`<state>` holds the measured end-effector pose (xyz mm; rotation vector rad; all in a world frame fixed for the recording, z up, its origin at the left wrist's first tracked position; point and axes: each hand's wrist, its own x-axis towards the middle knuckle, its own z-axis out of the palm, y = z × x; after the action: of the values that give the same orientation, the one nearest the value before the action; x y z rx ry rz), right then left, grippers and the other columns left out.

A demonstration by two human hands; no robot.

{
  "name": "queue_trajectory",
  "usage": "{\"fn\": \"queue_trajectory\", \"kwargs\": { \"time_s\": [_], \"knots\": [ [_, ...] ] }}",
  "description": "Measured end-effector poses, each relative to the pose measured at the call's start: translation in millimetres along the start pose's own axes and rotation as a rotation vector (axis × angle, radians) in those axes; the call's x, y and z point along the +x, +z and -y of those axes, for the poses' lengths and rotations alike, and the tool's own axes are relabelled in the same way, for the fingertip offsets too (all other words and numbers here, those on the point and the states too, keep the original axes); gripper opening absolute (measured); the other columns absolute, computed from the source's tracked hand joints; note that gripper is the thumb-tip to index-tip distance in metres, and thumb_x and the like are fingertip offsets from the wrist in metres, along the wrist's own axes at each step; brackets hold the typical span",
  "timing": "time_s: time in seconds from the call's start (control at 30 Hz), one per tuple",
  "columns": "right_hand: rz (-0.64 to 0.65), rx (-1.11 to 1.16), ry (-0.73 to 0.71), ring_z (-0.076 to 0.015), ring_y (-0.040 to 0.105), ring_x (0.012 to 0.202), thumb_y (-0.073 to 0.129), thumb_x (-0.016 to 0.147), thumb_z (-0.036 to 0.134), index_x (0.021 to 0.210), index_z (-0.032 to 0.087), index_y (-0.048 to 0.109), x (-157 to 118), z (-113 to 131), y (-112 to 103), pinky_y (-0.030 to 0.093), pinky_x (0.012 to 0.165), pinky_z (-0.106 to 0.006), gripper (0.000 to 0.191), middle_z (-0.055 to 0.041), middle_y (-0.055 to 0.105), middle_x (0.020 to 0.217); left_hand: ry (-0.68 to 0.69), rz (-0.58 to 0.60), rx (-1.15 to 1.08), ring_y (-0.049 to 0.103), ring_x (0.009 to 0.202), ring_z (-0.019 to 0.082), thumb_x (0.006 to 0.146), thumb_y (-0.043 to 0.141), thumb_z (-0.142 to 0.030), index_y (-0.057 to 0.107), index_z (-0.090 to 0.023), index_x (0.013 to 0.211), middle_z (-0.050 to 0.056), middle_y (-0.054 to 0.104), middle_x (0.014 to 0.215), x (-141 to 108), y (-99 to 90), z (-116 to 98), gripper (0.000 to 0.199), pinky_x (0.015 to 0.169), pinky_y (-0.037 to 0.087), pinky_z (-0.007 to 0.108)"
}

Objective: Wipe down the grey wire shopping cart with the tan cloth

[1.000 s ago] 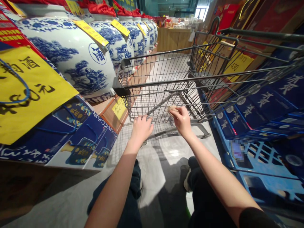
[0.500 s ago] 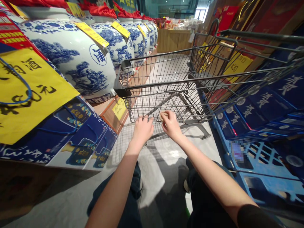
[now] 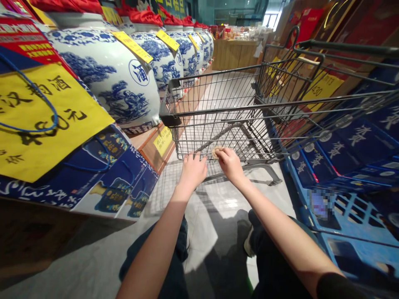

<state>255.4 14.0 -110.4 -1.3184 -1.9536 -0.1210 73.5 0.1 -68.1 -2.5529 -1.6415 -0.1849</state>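
My right hand pinches a small round tan piece, possibly a biscuit, at the near edge of a wire shopping cart. The piece is too small to identify surely. My left hand is curled over the cart's near wire rim, a short way left of my right hand. The cart's basket holds nothing visible. My forearms reach forward from the bottom of the view.
Large blue-and-white porcelain jars with red cloth tops and yellow tags line the left. Below them hangs a yellow banner. Blue boxes are stacked at right, beside a blue pallet. A wooden counter stands ahead.
Over the last second my right hand and the tan piece moved left, closer to my left hand. The whole view has since shifted slightly, with the scene sliding right.
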Motion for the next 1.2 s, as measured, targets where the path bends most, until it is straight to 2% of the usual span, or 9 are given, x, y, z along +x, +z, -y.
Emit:
{"fn": "queue_trajectory", "kwargs": {
  "time_s": [0.13, 0.33, 0.5, 0.57, 0.7, 0.87, 0.97, 1.1, 1.2],
  "knots": [
    [-0.163, 0.076, -0.054, -0.0267, 0.058, 0.112, 0.046, 0.105, 0.019, 0.120, 0.025, 0.074, 12, 4, -5, 0.051, 0.103, -0.047, 0.032, -0.0125, 0.069, 0.118, 0.002, -0.013, 0.026, 0.052, 0.140, 0.038, 0.103, 0.047, -0.024, 0.072, -0.016, 0.132, 0.018, 0.063, 0.147, 0, -1.7, -2, 0.039, 0.118, 0.042, 0.053],
    [0.083, -0.043, 0.001, -0.0271, 0.055, 0.101, 0.050, 0.102, 0.013, 0.109, 0.022, 0.077, 7, 10, 16, 0.053, 0.093, -0.042, 0.030, -0.0130, 0.069, 0.107, 0.023, -0.029, 0.017, 0.053, 0.141, 0.035, 0.103, 0.048, -0.025, 0.074, -0.015, 0.128, 0.016, 0.062, 0.151, -1, 1.8, 2, 0.037, 0.113, 0.048, 0.048],
    [-0.096, -0.013, -0.029, -0.0251, 0.056, 0.108, 0.047, 0.105, 0.015, 0.116, 0.024, 0.075, 12, 10, 16, 0.052, 0.098, -0.040, 0.032, -0.0119, 0.067, 0.116, 0.043, -0.037, -0.022, 0.053, 0.143, 0.034, 0.103, 0.046, -0.022, 0.070, -0.007, 0.134, 0.018, 0.061, 0.152, 0, 8.2, 11, 0.042, 0.117, 0.048, 0.046],
    [-0.093, -0.021, -0.057, -0.0250, 0.056, 0.109, 0.048, 0.104, 0.015, 0.114, 0.024, 0.076, 11, 8, 17, 0.053, 0.098, -0.040, 0.031, -0.0112, 0.068, 0.115, 0.050, -0.053, -0.025, 0.054, 0.142, 0.035, 0.104, 0.044, -0.021, 0.068, -0.004, 0.138, 0.020, 0.062, 0.151, 0, 10.2, 13, 0.044, 0.117, 0.048, 0.047],
    [0.020, -0.059, -0.042, -0.0250, 0.057, 0.099, 0.050, 0.101, 0.011, 0.108, 0.022, 0.077, 7, 9, 23, 0.055, 0.091, -0.038, 0.030, -0.0114, 0.069, 0.105, 0.067, -0.076, -0.032, 0.059, 0.138, 0.034, 0.102, 0.047, -0.016, 0.067, -0.004, 0.139, 0.018, 0.065, 0.148, 2, 14.8, 19, 0.044, 0.116, 0.049, 0.046],
    [-0.103, 0.074, 0.006, -0.0259, 0.059, 0.114, 0.047, 0.103, 0.015, 0.113, 0.023, 0.076, 13, 12, 17, 0.053, 0.102, -0.042, 0.032, -0.0128, 0.067, 0.121, 0.074, -0.140, -0.110, 0.059, 0.138, 0.032, 0.101, 0.049, -0.013, 0.065, -0.005, 0.142, 0.016, 0.066, 0.147, 3, 20.4, 23, 0.045, 0.119, 0.047, 0.044],
    [-0.088, 0.155, 0.047, -0.0270, 0.060, 0.118, 0.050, 0.098, 0.015, 0.110, 0.022, 0.076, 9, 13, 21, 0.055, 0.103, -0.045, 0.029, -0.0135, 0.063, 0.123, 0.009, -0.205, -0.250, 0.062, 0.134, 0.031, 0.100, 0.053, -0.015, 0.068, -0.009, 0.136, 0.016, 0.070, 0.141, 4, 20.1, 20, 0.039, 0.117, 0.048, 0.044],
    [-0.092, 0.217, 0.120, -0.0260, 0.063, 0.115, 0.058, 0.090, 0.014, 0.116, 0.021, 0.075, 0, 15, 27, 0.056, 0.106, -0.046, 0.032, -0.0131, 0.057, 0.122, -0.276, -0.360, -0.639, 0.067, 0.124, 0.030, 0.100, 0.063, -0.029, 0.069, -0.015, 0.128, 0.016, 0.072, 0.129, 9, 16.4, 8, 0.032, 0.110, 0.053, 0.043],
    [-0.127, 0.255, 0.145, -0.0252, 0.064, 0.115, 0.058, 0.091, 0.016, 0.124, 0.021, 0.071, 0, 17, 23, 0.056, 0.106, -0.044, 0.036, -0.0127, 0.056, 0.122, -0.500, -0.196, -1.179, 0.073, 0.111, 0.027, 0.097, 0.071, -0.034, 0.056, -0.016, 0.142, 0.016, 0.071, 0.128, 16, 13.8, -3, 0.050, 0.098, 0.059, 0.041]
  ]
}}
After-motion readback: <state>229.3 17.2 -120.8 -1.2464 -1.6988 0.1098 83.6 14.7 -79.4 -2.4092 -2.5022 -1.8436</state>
